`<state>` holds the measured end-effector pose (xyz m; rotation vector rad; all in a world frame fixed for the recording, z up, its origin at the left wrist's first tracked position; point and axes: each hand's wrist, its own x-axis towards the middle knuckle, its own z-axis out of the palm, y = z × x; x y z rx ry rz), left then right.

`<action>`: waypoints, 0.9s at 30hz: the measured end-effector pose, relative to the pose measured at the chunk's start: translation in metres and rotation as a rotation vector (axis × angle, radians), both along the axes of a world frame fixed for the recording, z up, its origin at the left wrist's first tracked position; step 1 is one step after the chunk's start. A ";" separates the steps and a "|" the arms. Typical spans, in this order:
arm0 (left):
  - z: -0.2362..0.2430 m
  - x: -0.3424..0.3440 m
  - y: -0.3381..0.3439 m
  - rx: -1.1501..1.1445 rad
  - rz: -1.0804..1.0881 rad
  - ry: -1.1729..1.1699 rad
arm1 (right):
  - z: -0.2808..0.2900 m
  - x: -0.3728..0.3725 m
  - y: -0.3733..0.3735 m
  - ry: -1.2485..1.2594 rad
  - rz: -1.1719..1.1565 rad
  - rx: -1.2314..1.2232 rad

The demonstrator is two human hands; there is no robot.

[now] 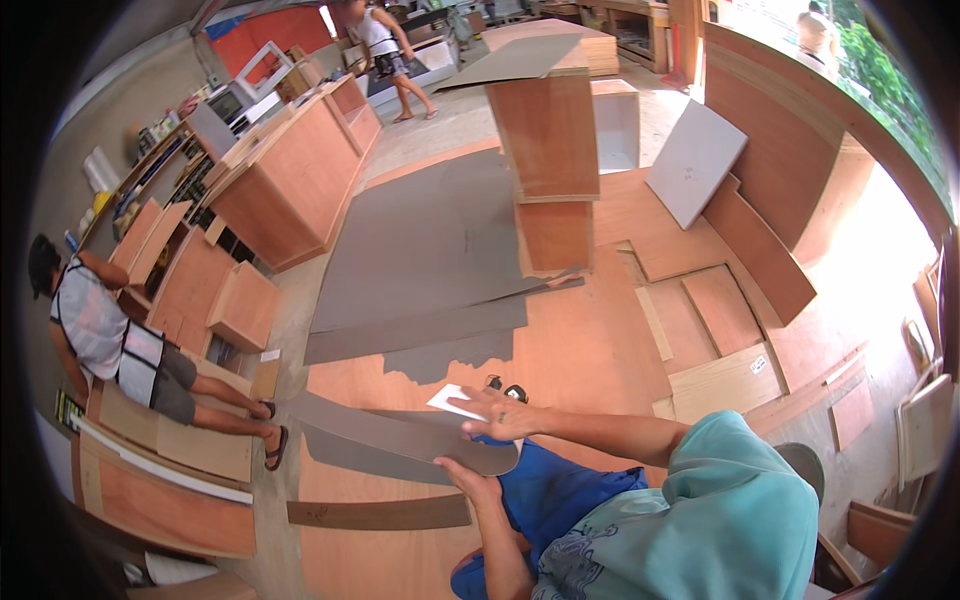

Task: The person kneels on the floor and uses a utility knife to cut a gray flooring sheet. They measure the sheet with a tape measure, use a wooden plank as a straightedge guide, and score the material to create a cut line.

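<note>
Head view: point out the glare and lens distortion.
In the head view, glare whitens the floor at right; in the head view, the top edge of the long wooden panel bows, and the corners go black; in the head view, the right hand and left hand lie clear of the glare.

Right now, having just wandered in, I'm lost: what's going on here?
A person in a teal shirt is handling a loose grey strip with bare hands. The right hand holds a small white card by the strip, while the left hand touches the strip's edge. Beyond, a large grey sheet with a ragged edge lies over reddish-brown wood panelling. Another person is off to the left, beside some wooden pieces.
</note>
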<state>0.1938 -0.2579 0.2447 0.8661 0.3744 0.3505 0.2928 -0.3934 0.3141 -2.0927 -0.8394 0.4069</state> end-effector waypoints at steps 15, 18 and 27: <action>-0.018 0.001 -0.016 -0.055 -0.128 0.056 | -0.008 -0.045 -0.021 0.357 -0.324 0.041; -0.005 -0.004 -0.029 -0.046 -0.212 -0.020 | -0.031 -0.029 -0.047 0.380 -0.216 0.074; 0.093 0.081 0.069 0.054 -0.214 -0.273 | -0.020 -0.024 -0.113 0.343 -0.159 0.275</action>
